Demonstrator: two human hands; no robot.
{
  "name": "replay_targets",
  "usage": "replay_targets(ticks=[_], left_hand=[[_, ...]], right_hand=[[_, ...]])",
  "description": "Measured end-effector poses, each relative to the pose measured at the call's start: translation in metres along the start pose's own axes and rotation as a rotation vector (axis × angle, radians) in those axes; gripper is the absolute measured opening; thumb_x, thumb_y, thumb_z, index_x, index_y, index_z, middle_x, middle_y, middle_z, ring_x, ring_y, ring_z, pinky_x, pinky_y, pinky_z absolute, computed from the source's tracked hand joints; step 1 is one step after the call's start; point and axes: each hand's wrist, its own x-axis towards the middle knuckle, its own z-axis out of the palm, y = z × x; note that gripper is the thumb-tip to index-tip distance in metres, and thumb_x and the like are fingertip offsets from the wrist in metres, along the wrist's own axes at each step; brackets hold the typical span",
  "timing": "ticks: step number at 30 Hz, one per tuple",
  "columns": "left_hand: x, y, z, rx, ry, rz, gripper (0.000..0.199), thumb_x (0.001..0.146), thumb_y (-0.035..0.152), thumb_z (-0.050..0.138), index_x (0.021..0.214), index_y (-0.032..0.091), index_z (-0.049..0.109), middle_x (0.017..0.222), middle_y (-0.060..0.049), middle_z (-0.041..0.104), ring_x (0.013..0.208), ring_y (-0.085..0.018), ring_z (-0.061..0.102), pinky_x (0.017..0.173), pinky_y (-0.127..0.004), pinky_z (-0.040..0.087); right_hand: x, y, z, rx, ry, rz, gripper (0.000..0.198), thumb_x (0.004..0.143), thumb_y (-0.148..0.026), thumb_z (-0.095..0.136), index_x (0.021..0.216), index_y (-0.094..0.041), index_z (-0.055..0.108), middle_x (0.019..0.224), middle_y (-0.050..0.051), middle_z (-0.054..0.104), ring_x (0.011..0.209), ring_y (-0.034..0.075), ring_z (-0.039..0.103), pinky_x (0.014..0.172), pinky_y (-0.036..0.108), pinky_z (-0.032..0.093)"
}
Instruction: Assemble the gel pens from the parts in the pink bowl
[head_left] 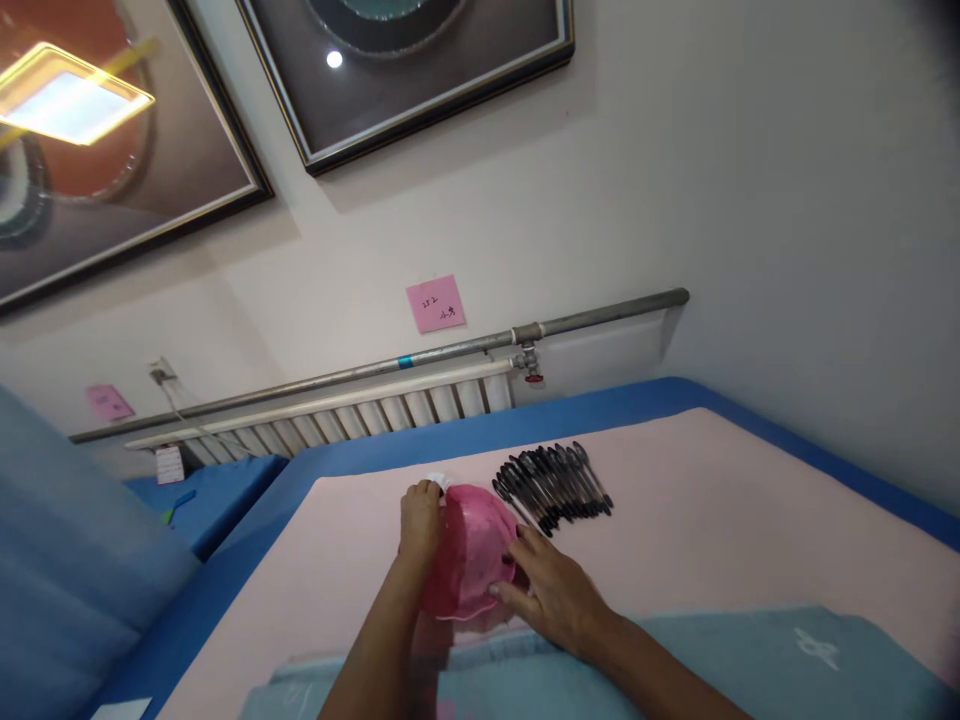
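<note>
A pink, translucent bowl-shaped container (pixel 480 545) with a wavy rim sits tilted between my hands, above the pink sheet. My right hand (pixel 551 590) has its thumb and fingers bent around the right rim of the bowl. At the bowl's upper left edge my left hand (pixel 421 518) is closed, its fingertips beside a small crumpled white thing (pixel 439 481). Whether those fingers grip the white thing or the rim is hidden. Just right of the bowl, several black-capped clear pens (pixel 555 485) lie side by side in a slanted row.
The pink sheet (pixel 690 500) covers a blue table or bed (pixel 637 397). A folded blue-green cloth (pixel 720 650) lies along the near edge. Behind stand a white radiator (pixel 405 408) and a grey pipe (pixel 450 350). A blue curtain (pixel 67 570) hangs at left.
</note>
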Motion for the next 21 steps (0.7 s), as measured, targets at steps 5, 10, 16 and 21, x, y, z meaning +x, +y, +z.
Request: replay_targets(ticks=[5,10,16,21], left_hand=[[0.007,-0.007,0.001,-0.029,-0.073,-0.003,0.017,0.077,0.014,0.048,0.09,0.015,0.06,0.093,-0.011,0.062,0.093,-0.022,0.054,0.078,-0.031,0.039],[0.015,-0.014,-0.007,-0.125,-0.196,0.076,0.024,0.077,0.013,0.048,0.096,0.015,0.063,0.099,-0.01,0.066,0.094,-0.02,0.058,0.081,-0.029,0.041],[0.019,-0.024,-0.011,-0.21,-0.268,0.116,0.039,0.076,0.005,0.043,0.106,0.022,0.062,0.103,-0.002,0.068,0.093,-0.016,0.06,0.082,-0.026,0.042],[0.023,-0.032,-0.003,-0.177,-0.288,0.078,0.042,0.075,0.009,0.051,0.116,0.02,0.055,0.102,-0.004,0.067,0.092,-0.017,0.061,0.081,-0.027,0.044]], right_hand=[[0.0,0.004,0.006,0.001,-0.012,0.009,0.039,0.081,-0.049,0.051,0.108,-0.022,0.055,0.114,0.01,0.052,0.1,0.025,0.053,0.08,0.036,0.044],[-0.001,0.004,0.009,-0.012,-0.02,0.03,0.044,0.081,-0.051,0.049,0.114,-0.023,0.052,0.121,0.011,0.049,0.102,0.025,0.052,0.08,0.035,0.042],[0.0,0.002,0.004,0.001,-0.047,0.038,0.043,0.081,-0.05,0.049,0.113,-0.023,0.053,0.118,0.011,0.051,0.102,0.026,0.052,0.079,0.035,0.042],[0.001,0.003,0.005,-0.008,-0.05,0.046,0.042,0.081,-0.052,0.05,0.111,-0.023,0.054,0.114,0.01,0.052,0.1,0.025,0.052,0.078,0.034,0.042]])
